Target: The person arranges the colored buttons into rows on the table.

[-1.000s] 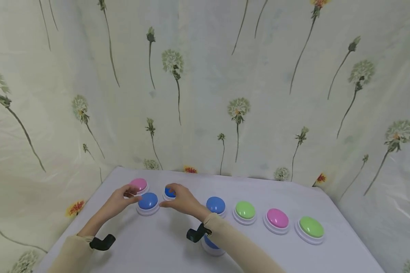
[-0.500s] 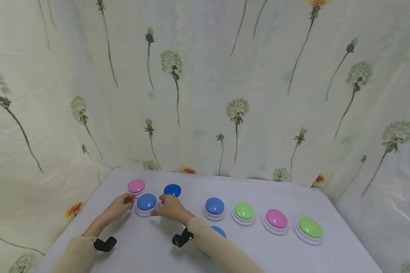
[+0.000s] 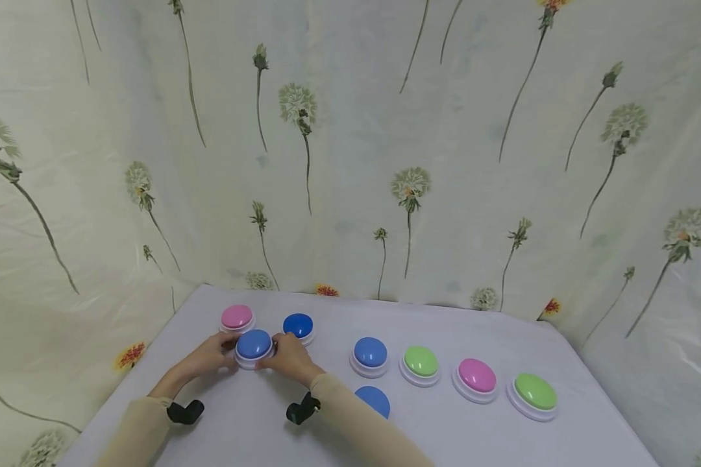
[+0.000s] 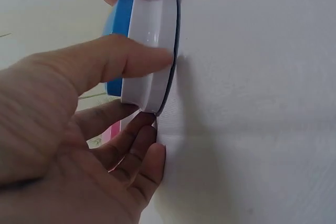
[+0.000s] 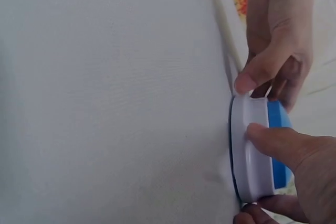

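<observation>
A round push button with a blue dome [image 3: 254, 344] and a white base [image 4: 151, 27] sits between my two hands at the left of the table. From its left side, my left hand [image 3: 209, 355] grips the base, thumb along the near rim and fingers curled behind. My right hand [image 3: 294, 359] holds the opposite side, its thumb [image 5: 270, 140] pressed to the white rim. In both wrist views the underside of the base is right at the white tabletop. A pink button [image 3: 237, 316] stands just behind it, and a darker blue button [image 3: 298, 325] behind my right hand.
To the right stand a blue button [image 3: 370, 351], a green one [image 3: 421, 360], a pink one [image 3: 477, 375] and another green one [image 3: 535, 390]. My right sleeve [image 3: 362, 418] partly hides a further blue button [image 3: 374, 399]. A flowered curtain [image 3: 350, 143] hangs behind the table.
My right hand has come left and down from beside the darker blue button. Both hands have closed in from the sides and now grip the nearer blue button.
</observation>
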Motion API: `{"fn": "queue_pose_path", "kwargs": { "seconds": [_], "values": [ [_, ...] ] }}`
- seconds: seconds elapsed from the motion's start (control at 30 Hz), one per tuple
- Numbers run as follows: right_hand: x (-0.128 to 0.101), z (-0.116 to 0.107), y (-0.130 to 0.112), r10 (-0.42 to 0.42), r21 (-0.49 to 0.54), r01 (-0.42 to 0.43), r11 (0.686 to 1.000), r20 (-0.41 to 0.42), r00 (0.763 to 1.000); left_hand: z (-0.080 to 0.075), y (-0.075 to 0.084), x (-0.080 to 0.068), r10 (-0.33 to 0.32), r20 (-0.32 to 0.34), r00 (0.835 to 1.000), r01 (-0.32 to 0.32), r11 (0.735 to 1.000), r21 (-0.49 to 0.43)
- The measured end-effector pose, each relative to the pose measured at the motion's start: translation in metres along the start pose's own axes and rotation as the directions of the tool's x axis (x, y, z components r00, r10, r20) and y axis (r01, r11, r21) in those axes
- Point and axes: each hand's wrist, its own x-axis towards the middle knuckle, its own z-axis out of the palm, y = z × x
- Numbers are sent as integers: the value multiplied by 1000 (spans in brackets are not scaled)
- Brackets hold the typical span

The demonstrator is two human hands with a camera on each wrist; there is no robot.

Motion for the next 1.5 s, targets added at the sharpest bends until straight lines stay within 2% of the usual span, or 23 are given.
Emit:
{"fn": "queue_pose_path", "kwargs": {
  "seconds": [0.17, 0.43, 0.67, 1.0, 1.3, 1.5],
  "values": [
    [0, 2, 2, 5, -6, -5, 1000, -17, 1000, 3, -1, 0, 3, -7, 1000, -3, 1000, -21],
    [-4, 2, 1, 16, 18, -16, 1000, 5, 1000, 6, 6, -6, -63, -52, 997, 61, 998, -22],
    [-12, -6, -1, -11, 14, 10, 1000, 22, 1000, 2, 16, -12, -15, -45, 999, 16, 1000, 18],
    [-29, -25, -4, -43, 27, 43, 999, 6, 999, -1, 38, -16, 33, -26, 999, -32, 999, 33],
    [-48, -42, 1, -77, 47, 77, 996, -19, 997, 6, 55, -20, 89, -16, 996, -89, 996, 18],
    [-63, -57, 7, -118, 36, 120, 992, -52, 992, 14, 75, -23, 110, 0, 994, -110, 994, 16]
  ]
}}
